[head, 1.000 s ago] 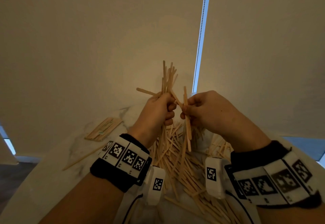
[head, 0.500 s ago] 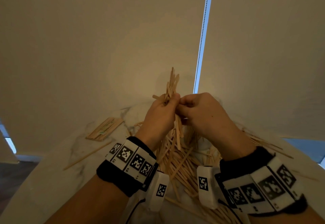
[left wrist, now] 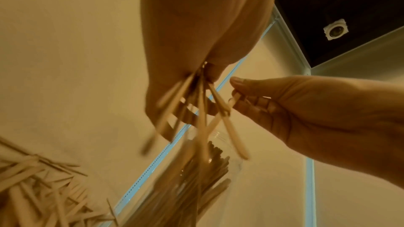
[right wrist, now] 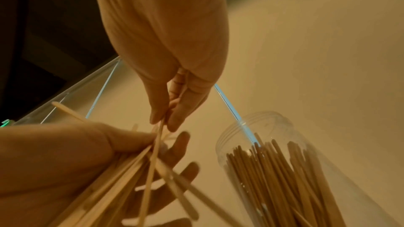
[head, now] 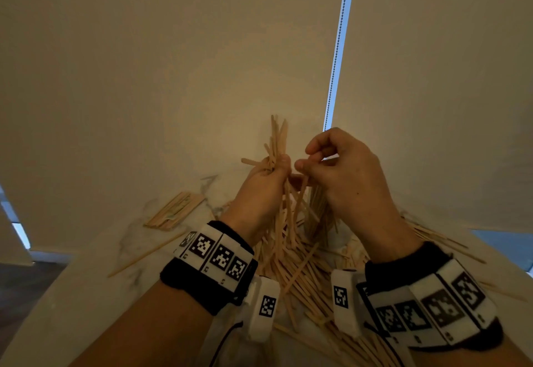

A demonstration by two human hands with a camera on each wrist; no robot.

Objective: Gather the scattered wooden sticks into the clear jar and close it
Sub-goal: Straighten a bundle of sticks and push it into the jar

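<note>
My left hand [head: 271,170] is raised above the table and grips a bundle of flat wooden sticks [head: 277,141] that fans out above and below the fist. My right hand [head: 305,164] is close on its right. Its thumb and fingers pinch one stick [right wrist: 160,127] at the edge of the bundle [left wrist: 201,110]. The clear jar [right wrist: 273,127] stands open just beyond the hands, tilted in the wrist views, with several sticks inside [left wrist: 216,165]. In the head view my hands hide most of it. No lid is in view.
A loose pile of sticks [head: 302,268] covers the white marble table [head: 86,294] under and between my wrists. A neat stack of sticks [head: 176,211] lies at the left, with one long thin skewer [head: 144,257] near it. A blind and its bead chain [head: 336,58] hang behind.
My right hand brought its upright stick against the bundle, then drew slightly right with its index finger lifted. Both hands have risen a little. The left hand keeps its grip.
</note>
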